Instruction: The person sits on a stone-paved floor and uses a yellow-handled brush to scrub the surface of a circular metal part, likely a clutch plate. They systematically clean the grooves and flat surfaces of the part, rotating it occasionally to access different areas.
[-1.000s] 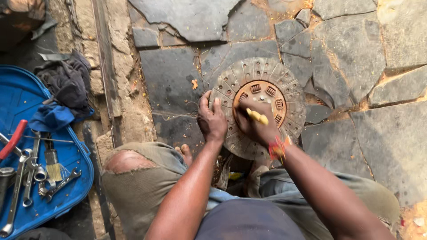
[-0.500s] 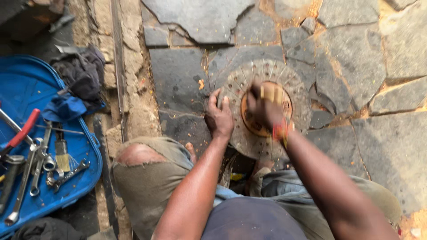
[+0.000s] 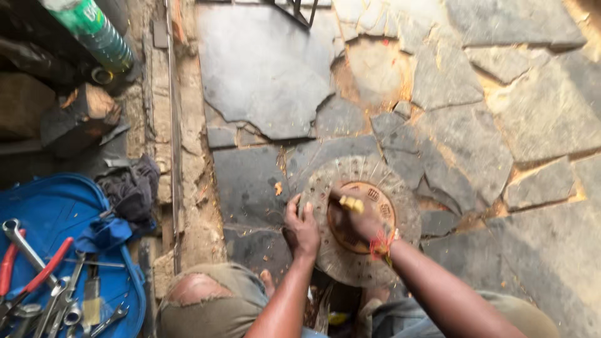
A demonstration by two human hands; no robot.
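My left hand [image 3: 302,228] presses flat on the round metal disc's [image 3: 360,219] near rim, pinning it to the stone floor [image 3: 269,69]. My right hand [image 3: 357,219] keeps its grip tight around a yellow-tipped tool [image 3: 351,203] over the disc's rusty centre.

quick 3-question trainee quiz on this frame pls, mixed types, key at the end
1. True or false: the left hand rests on the rim of the round metal disc.
2. What does the right hand hold? A) red-handled pliers B) a yellow-handled tool C) a green bottle
3. Fill in: the wrenches lie in a ____ tray on the person's left.

Key: 1 true; 2 B; 3 blue
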